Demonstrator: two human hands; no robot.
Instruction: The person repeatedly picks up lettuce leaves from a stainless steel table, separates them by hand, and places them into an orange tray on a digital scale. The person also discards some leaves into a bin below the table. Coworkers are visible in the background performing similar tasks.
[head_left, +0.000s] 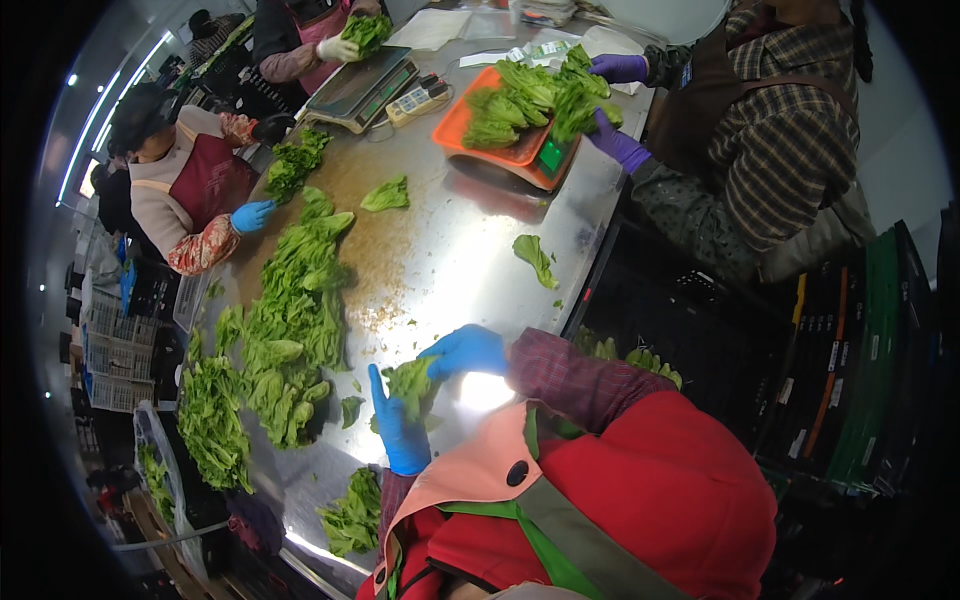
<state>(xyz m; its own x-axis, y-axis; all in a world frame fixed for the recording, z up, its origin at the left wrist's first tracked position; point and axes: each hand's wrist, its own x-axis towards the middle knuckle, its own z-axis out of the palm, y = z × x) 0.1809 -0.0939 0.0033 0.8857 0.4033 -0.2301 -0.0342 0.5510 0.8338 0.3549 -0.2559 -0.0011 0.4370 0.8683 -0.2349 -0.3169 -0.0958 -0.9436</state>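
Both my hands wear blue gloves and are over the steel table (465, 247). My right hand (469, 352) has its fingertips on a small bunch of green lettuce (411, 386). My left hand (399, 431) is at the other side of that bunch, its index finger pointing up and away from the leaves; whether it grips them I cannot tell. Small leaf scraps (351, 411) lie beside it. A long pile of lettuce (292, 322) runs along the left of the table, and another lettuce bunch (356, 514) lies near the table's front edge, left of my body.
Across the table, a purple-gloved co-worker handles lettuce over an orange scale (480, 150). Another scale (360, 90) and a power strip (412, 105) stand at the back. Two more co-workers are at the far and left sides. Black crates (667, 315) stand at right.
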